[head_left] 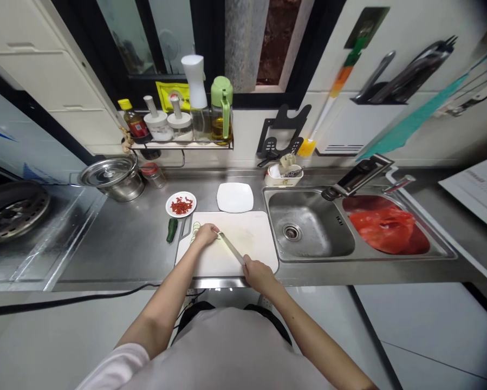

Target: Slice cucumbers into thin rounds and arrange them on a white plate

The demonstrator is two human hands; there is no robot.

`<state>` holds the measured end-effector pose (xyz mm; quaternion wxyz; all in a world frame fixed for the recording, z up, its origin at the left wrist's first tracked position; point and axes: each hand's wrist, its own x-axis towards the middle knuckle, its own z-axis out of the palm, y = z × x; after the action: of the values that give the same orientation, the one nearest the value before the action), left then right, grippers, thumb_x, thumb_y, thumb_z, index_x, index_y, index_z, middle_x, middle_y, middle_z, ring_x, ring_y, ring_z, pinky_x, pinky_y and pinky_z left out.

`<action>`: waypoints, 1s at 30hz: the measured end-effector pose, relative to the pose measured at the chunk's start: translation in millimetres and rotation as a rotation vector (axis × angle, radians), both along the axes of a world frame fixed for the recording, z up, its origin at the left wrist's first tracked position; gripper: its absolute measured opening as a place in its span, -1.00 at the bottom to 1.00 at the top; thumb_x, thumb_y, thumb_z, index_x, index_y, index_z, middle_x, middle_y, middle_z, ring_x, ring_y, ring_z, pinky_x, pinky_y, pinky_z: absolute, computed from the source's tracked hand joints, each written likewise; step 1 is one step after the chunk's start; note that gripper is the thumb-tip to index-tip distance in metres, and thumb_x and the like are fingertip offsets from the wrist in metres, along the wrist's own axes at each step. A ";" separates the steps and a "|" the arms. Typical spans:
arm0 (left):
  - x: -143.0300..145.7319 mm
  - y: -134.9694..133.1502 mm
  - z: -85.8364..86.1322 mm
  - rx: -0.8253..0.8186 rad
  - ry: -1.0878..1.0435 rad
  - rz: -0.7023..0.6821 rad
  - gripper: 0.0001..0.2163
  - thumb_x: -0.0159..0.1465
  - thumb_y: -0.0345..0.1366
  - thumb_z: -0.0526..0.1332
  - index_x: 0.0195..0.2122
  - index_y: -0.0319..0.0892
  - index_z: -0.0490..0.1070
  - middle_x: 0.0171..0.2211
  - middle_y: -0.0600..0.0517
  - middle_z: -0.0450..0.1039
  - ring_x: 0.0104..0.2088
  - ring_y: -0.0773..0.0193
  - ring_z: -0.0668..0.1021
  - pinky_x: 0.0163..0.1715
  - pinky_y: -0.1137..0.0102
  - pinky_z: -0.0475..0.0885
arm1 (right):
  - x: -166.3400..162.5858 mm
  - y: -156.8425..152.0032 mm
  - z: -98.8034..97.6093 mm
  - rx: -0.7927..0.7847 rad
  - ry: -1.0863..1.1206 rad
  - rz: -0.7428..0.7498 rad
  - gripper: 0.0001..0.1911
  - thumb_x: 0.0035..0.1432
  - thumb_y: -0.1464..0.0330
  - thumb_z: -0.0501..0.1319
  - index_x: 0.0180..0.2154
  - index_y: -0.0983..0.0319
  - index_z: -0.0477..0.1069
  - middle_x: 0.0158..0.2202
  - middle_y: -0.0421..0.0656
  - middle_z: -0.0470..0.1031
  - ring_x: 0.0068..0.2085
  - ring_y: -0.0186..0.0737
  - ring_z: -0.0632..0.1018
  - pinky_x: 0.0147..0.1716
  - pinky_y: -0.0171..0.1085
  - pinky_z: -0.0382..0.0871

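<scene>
My right hand (pixel 259 275) is closed round the handle of a kitchen knife (pixel 232 249). Its blade slants up and left over a white cutting board (pixel 259 238). My left hand (pixel 206 234) is at the blade's tip, fingers pinched on a small pale green piece of cucumber, mostly hidden by the fingers. Thin cucumber slices (pixel 195 229) lie on the board just left of that hand. Off the board's left edge rests a dark green cucumber piece (pixel 171 230). Behind it stands a white plate (pixel 169 208) of chopped red bits (pixel 182 205).
A white square dish (pixel 235 197) sits behind the board. On the right is a steel sink (pixel 312 216), with a red plastic bag (pixel 385 227) in its second basin. A lidded steel pot (pixel 123 181) and a red-capped jar (pixel 154 175) stand back left, near a condiment shelf (pixel 182 145).
</scene>
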<state>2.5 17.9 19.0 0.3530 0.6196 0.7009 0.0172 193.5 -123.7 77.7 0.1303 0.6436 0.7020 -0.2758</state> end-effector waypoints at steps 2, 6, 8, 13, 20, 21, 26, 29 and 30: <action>-0.3 0.3 0.6 0.003 -0.006 -0.016 -0.76 0.05 -0.37 0.23 -0.23 -0.04 0.53 -0.26 0.08 0.57 -0.22 0.24 0.54 -0.17 0.38 0.33 | 0.9 -0.7 -2.3 0.013 0.010 0.000 -0.74 0.31 0.33 -0.12 -0.04 0.23 0.22 -0.22 0.00 0.51 -0.16 -0.08 0.53 -0.29 -0.25 0.22; 0.4 -0.6 1.2 0.004 -0.008 -0.038 -0.76 0.04 -0.36 0.24 -0.23 -0.04 0.53 -0.32 0.08 0.57 -0.24 0.24 0.54 -0.18 0.37 0.33 | 1.5 -1.2 -4.1 0.028 0.008 0.008 -0.74 0.32 0.31 -0.13 -0.05 0.22 0.21 -0.23 -0.02 0.52 -0.16 -0.09 0.53 -0.30 -0.26 0.21; 1.1 -1.2 1.1 0.008 -0.006 -0.034 -0.77 0.05 -0.36 0.24 -0.24 -0.04 0.53 -0.32 0.08 0.56 -0.25 0.24 0.54 -0.19 0.37 0.33 | 0.9 -1.2 -4.1 0.036 0.005 0.014 -0.73 0.32 0.31 -0.14 -0.06 0.22 0.21 -0.22 -0.02 0.52 -0.17 -0.08 0.53 -0.31 -0.26 0.21; 1.6 -1.3 0.2 0.016 -0.023 -0.015 -0.78 0.06 -0.36 0.25 -0.24 -0.06 0.52 -0.29 0.07 0.57 -0.24 0.24 0.53 -0.19 0.38 0.33 | -0.6 -1.2 -5.0 0.052 -0.002 0.015 -0.75 0.33 0.31 -0.14 -0.07 0.22 0.21 -0.23 -0.03 0.52 -0.18 -0.10 0.54 -0.34 -0.26 0.19; -2.5 -3.3 -6.6 0.026 -0.128 0.061 -0.76 0.03 -0.36 0.29 -0.23 -0.10 0.54 -0.35 0.06 0.56 -0.33 0.27 0.53 -0.26 0.43 0.34 | 0.5 0.0 0.4 0.029 -0.001 0.016 -0.76 0.34 0.30 -0.13 -0.07 0.21 0.20 -0.22 -0.03 0.52 -0.17 -0.11 0.53 -0.33 -0.28 0.18; -4.2 -4.5 -8.4 0.026 -0.155 0.080 -0.75 0.03 -0.36 0.29 -0.23 -0.12 0.54 -0.37 0.06 0.56 -0.35 0.28 0.53 -0.29 0.44 0.34 | 1.1 -0.1 2.4 0.025 0.000 0.017 -0.75 0.34 0.30 -0.13 -0.07 0.21 0.20 -0.21 -0.03 0.52 -0.17 -0.11 0.53 -0.33 -0.28 0.18; -18.2 -11.6 -17.3 0.079 -0.271 0.165 -0.74 0.03 -0.34 0.29 -0.21 -0.17 0.54 -0.38 0.03 0.57 -0.38 0.31 0.52 -0.36 0.48 0.34 | 5.4 -2.8 13.7 0.012 0.021 0.038 -0.75 0.34 0.26 -0.12 -0.09 0.19 0.22 -0.24 -0.04 0.52 -0.19 -0.11 0.52 -0.36 -0.29 0.14; -30.6 -17.0 -21.3 0.135 -0.341 0.251 -0.74 0.02 -0.32 0.30 -0.22 -0.18 0.54 -0.39 0.02 0.56 -0.39 0.31 0.52 -0.38 0.49 0.34 | 8.8 -4.4 17.7 0.014 0.029 0.040 -0.75 0.35 0.25 -0.13 -0.10 0.19 0.22 -0.25 -0.05 0.52 -0.22 -0.13 0.52 -0.39 -0.30 0.10; -35.5 -19.4 -22.5 0.153 -0.371 0.283 -0.73 0.01 -0.31 0.31 -0.22 -0.18 0.54 -0.40 0.03 0.56 -0.40 0.32 0.52 -0.39 0.49 0.34 | 10.1 -4.7 17.9 0.020 0.024 0.037 -0.75 0.35 0.25 -0.14 -0.10 0.19 0.23 -0.25 -0.06 0.52 -0.22 -0.13 0.52 -0.40 -0.31 0.09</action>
<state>-32.9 -1.5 -3.6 0.4217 0.5263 0.7007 0.2329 203.5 -128.3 95.6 0.1204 0.6283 0.7180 -0.2742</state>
